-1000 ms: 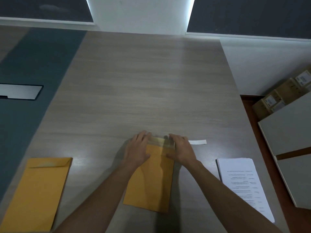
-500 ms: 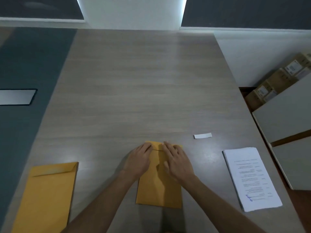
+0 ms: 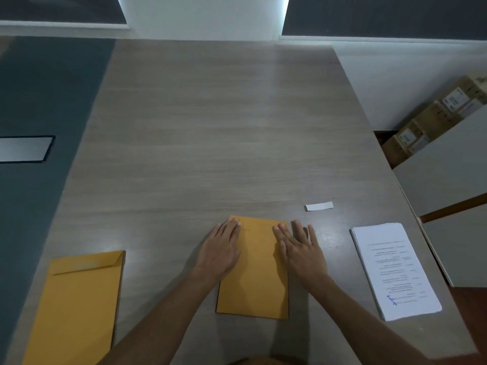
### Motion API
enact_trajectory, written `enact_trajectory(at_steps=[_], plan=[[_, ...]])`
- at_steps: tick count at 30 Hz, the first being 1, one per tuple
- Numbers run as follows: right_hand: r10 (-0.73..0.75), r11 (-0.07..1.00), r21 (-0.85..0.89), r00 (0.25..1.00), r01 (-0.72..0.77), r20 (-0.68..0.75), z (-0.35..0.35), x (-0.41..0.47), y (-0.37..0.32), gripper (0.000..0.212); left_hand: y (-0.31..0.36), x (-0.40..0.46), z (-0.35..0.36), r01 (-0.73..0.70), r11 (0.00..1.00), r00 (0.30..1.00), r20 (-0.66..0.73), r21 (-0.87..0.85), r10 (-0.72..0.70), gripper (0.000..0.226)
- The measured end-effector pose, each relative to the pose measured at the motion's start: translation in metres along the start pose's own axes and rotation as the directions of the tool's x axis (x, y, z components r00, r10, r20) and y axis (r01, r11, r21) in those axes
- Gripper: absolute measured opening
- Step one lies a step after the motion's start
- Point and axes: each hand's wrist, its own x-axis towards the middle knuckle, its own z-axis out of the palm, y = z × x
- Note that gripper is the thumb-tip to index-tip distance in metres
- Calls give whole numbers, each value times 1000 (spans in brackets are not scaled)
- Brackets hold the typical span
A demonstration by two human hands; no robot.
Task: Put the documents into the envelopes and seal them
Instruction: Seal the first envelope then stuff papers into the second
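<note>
A yellow-brown envelope [image 3: 257, 275] lies flat in front of me on the wooden table, its flap folded down at the far end. My left hand [image 3: 220, 252] rests flat on its left edge, fingers together. My right hand [image 3: 300, 250] lies flat with spread fingers across its right edge and the table beside it. Neither hand grips anything. A stack of printed white documents [image 3: 394, 270] sits to the right. A second envelope [image 3: 76, 304] with its flap open lies at the near left.
A small white paper strip [image 3: 319, 206] lies on the table [image 3: 224, 133] beyond my right hand. Off the table's right edge stand grey panels [image 3: 448, 175] and cardboard boxes [image 3: 432, 122]. A dark floor with a grey plate [image 3: 23, 149] is on the left.
The flap went from raised to folded flat. My hands slid apart from the envelope's middle toward its two side edges, pressing along the flap.
</note>
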Motion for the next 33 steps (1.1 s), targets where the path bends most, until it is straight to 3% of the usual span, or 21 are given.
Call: enact_trajectory(at_steps=[7,11,22,30,33], plan=[[11,998,62,1000,-11,2,-2,-4,-2,60,38,14,-13,205,978,979,17,-45,-205,65],[-4,998,58,1000,4,-11,-5,-3,-1,60,48,14,-4,48,998,996,75,-45,-44,71],[16,997,79,999,-18,29,-11,-5,0,65,11,-6,9,212,977,971,119,-10,-209,71],[-14,996,88,996,7,90,-16,-6,-4,70,18,-9,-3,277,959,951,160,-56,-265,96],[-61,991,124,990,45,131,-19,-10,-2,98,21,-10,-8,274,957,944,218,-91,-249,120]])
